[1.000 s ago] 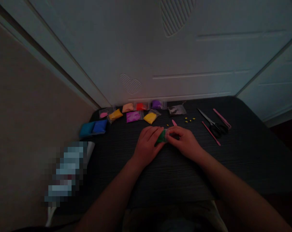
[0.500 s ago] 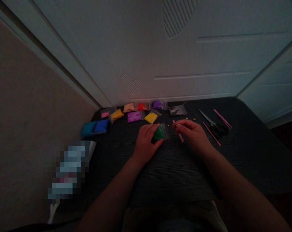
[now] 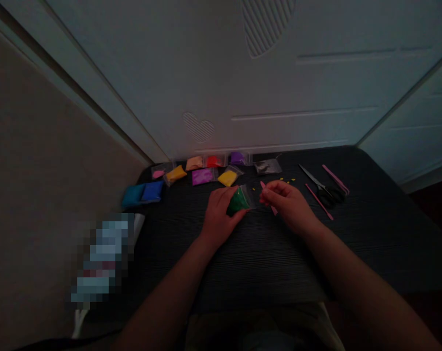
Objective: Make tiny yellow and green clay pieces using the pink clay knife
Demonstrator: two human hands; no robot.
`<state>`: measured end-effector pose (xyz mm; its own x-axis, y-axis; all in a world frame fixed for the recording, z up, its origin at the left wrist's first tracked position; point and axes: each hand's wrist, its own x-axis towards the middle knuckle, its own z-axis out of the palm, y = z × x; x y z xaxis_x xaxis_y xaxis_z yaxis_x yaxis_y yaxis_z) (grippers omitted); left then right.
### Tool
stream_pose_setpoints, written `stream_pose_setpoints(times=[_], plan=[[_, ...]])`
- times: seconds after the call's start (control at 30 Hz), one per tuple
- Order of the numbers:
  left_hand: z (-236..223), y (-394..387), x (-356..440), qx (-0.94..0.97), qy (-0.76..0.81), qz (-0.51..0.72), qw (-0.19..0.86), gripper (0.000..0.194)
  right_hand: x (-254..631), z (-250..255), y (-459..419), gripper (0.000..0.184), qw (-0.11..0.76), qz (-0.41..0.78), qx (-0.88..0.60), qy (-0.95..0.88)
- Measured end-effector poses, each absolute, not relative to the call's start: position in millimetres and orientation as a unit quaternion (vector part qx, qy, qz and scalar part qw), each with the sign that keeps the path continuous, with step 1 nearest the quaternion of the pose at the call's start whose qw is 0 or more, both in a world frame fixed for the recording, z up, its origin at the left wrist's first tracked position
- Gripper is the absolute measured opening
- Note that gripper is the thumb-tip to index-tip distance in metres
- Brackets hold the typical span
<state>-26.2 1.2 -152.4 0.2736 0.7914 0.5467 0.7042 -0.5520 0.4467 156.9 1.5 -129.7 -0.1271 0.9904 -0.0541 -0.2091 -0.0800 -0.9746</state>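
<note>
My left hand (image 3: 219, 208) is closed round a small clear zip bag of green modelling clay (image 3: 238, 201), its open end pointing right. To its right, my right hand (image 3: 285, 201) holds thumb and fingertips pinched together above the table. The small piece of green clay that showed at these fingertips is now hidden among them. A flat pink modelling tool (image 3: 273, 210) lies behind and below that hand, partly covered by it. Tiny yellow bits (image 3: 288, 181) are scattered on the table just beyond the right hand.
On the dark table (image 3: 257, 263), bags of coloured clay line the back, among them a yellow bag (image 3: 228, 176) and a blue bag (image 3: 152, 191). Scissors (image 3: 320, 185), a thin pink tool (image 3: 319, 202) and pink tweezers (image 3: 336, 179) lie right. A blurred-out pale object (image 3: 106, 258) stands left.
The right fingertips have closed over the green piece, which no longer shows. My left hand keeps its hold on the green bag; the whole view has shifted very slightly.
</note>
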Motion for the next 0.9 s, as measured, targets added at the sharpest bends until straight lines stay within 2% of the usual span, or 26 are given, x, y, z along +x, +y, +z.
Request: stream_pose_setpoints(times=[0.17,0.27,0.5,0.6,0.9], plan=[[-152.2,0.4,-26.2,0.790,0.471,0.384,0.086,0.054,157.4,-129.7,2.1,0.011,0.509,0.631,-0.417,-0.412],[-150.3,-1.3,-25.3,0.766,0.483,0.401,0.142,0.058,158.5,-128.9,2.2,0.009,0.511,0.660,-0.409,-0.368],[-151.9,8.1,-27.6,0.526,0.493,0.526,0.451,0.042,163.1,-126.9,3.0,0.015,0.488,0.736,-0.375,-0.283],[-154.2,15.1,-29.7,0.414,0.459,0.569,0.542,0.031,163.2,-127.6,3.1,0.016,0.481,0.745,-0.378,-0.268],[-153.7,19.6,-32.4,0.310,0.434,0.593,0.603,0.026,162.9,-130.1,4.8,0.010,0.487,0.750,-0.371,-0.249]])
